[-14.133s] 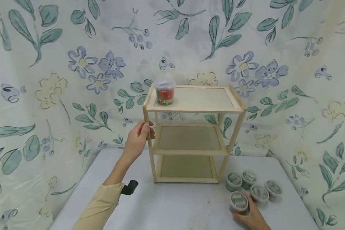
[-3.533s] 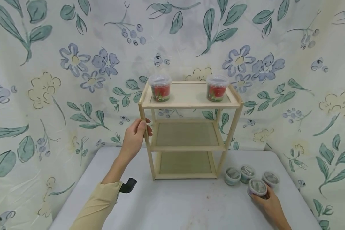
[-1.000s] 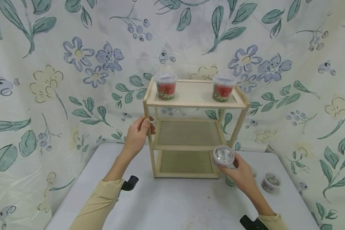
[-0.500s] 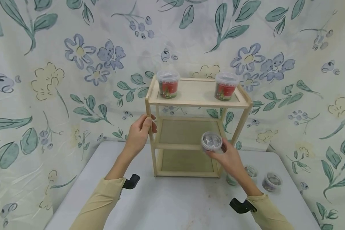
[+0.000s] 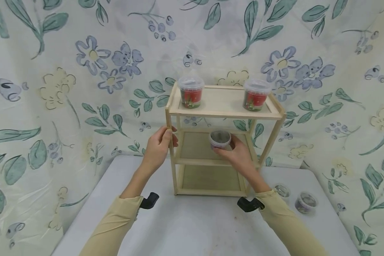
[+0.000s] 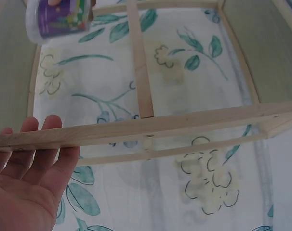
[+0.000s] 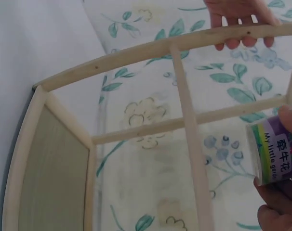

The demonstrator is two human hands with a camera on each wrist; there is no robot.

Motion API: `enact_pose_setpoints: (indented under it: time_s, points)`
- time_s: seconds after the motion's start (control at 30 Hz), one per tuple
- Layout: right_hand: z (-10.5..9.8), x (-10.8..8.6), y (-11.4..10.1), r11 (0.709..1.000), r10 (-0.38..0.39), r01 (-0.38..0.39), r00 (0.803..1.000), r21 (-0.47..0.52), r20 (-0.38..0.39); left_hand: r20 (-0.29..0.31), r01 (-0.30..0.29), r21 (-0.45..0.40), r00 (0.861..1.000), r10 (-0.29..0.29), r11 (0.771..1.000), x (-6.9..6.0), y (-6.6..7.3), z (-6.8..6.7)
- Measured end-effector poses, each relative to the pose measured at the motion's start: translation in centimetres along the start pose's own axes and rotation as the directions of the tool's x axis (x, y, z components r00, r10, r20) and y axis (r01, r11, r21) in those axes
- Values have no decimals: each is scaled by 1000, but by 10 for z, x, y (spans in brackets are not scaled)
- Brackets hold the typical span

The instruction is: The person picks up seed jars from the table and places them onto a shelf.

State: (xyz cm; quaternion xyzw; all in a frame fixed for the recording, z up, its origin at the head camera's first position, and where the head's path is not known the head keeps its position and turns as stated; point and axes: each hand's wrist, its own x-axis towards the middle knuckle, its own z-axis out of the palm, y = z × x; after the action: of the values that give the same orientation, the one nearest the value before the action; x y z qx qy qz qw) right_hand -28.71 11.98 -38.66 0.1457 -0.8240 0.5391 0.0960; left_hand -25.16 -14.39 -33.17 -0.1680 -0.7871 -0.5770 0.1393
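Note:
A three-tier wooden shelf rack (image 5: 201, 162) stands on the table. My left hand (image 5: 156, 147) grips its front left post, fingers curled round the wood (image 6: 107, 132). My right hand (image 5: 238, 156) holds a lidded plastic cup (image 5: 220, 139) at the middle tier; whether the cup touches the board cannot be told. Its purple label reads "My little garden" in the right wrist view, where thumb and fingers clasp the cup (image 7: 276, 151). On the top tier sit two red-labelled cups, one at the left end (image 5: 191, 96), one at the right (image 5: 256, 97).
Right of the rack, a lidded cup (image 5: 281, 191) stands partly behind my right sleeve, and another cup (image 5: 306, 202) stands farther right on the white table (image 5: 195, 227). A leaf-and-flower patterned cloth (image 5: 92, 85) hangs behind the rack.
A second cup came onto the top tier's right end. Since then my right hand has lifted another cup off the table and carried it up and left to the middle tier. My left hand stays on the post.

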Motion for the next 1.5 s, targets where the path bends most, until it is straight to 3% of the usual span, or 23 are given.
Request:
enact_pose_setpoints:
  time_s: [0.33,0.57,0.9,1.13,1.5]
  points:
    - [38,20,-1,999,-45,44,999,22,17,9,9,-24,1000,-9,1000,1,1,3]
    - [61,23,-3,999,10,-9,1000,-53,18,7,6,-10,1000,-6,1000,0,3,2]
    - [85,25,-11,999,47,-47,998,-19,48,3,12,1,1000,-12,1000,-1,3,0]
    - [91,25,-13,997,33,-29,997,-69,63,-13,-12,14,1000,12,1000,8,-34,-1]
    - [91,27,-10,996,1,8,996,-92,93,-6,12,-8,1000,-12,1000,8,-34,-1]
